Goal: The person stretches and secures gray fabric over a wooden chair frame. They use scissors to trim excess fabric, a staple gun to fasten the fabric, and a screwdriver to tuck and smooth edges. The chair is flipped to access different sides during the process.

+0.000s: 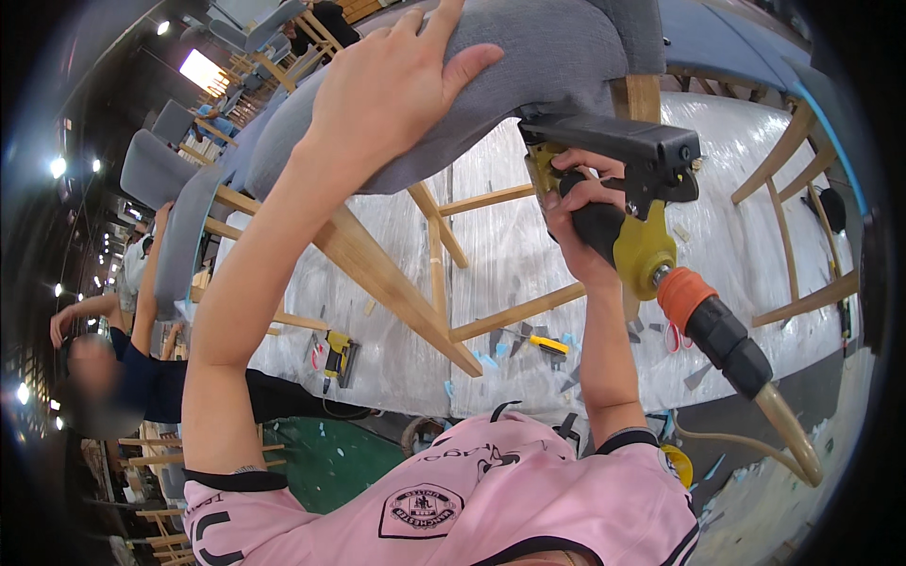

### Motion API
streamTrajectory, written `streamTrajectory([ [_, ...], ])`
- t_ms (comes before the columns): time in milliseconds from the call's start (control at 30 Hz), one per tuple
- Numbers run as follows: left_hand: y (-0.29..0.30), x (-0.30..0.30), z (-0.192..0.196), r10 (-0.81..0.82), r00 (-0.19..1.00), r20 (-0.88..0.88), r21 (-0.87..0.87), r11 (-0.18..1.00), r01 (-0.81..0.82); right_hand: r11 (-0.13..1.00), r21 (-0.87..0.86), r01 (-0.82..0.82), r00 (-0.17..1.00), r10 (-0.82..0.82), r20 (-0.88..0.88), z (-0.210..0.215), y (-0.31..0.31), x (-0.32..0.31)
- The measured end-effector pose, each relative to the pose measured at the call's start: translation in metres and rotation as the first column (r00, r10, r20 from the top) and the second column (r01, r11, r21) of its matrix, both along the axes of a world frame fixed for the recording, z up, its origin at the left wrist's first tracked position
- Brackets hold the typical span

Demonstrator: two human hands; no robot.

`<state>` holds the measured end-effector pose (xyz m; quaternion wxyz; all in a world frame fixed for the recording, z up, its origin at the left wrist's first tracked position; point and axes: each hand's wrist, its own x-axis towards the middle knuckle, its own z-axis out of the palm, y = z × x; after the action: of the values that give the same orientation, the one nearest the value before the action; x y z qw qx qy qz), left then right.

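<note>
A grey upholstered chair seat [557, 57] with wooden legs [406, 283] is tipped in front of me. My left hand [382, 90] lies on the grey fabric, fingers stretched out and thumb apart, holding nothing. Wrapped round the dark grip of a yellow and black pneumatic staple gun [651, 245] is my right hand [578, 203]. The gun's nose is at the seat's lower edge, beside a wooden leg; whether it touches the fabric I cannot tell. An orange coupling [686, 298] joins the gun to an air hose [788, 429].
The worktable [510, 250] is wrapped in clear film. On it lie a second staple gun [338, 358], a yellow-handled tool [547, 345], red-handled scissors [673, 338] and fabric scraps. Another chair frame [788, 208] stands right. A person [160, 387] works at the left beside a grey chair [184, 245].
</note>
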<state>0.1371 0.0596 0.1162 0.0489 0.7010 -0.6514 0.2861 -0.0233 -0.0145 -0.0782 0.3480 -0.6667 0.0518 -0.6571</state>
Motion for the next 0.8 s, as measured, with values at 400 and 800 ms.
streamTrajectory([
  [400, 0.006, -0.006, -0.046, -0.009, 0.893, 0.451, -0.13, 0.989, 0.075, 0.995, -0.1, 0.029, 0.999, -0.027, 0.026, -0.018, 0.009, 0.001],
  [800, 0.024, -0.002, -0.009, -0.276, 0.959, -0.058, -0.007, 0.961, 0.276, 0.966, 0.231, -0.12, 0.992, 0.123, 0.005, -0.016, 0.029, 0.002],
])
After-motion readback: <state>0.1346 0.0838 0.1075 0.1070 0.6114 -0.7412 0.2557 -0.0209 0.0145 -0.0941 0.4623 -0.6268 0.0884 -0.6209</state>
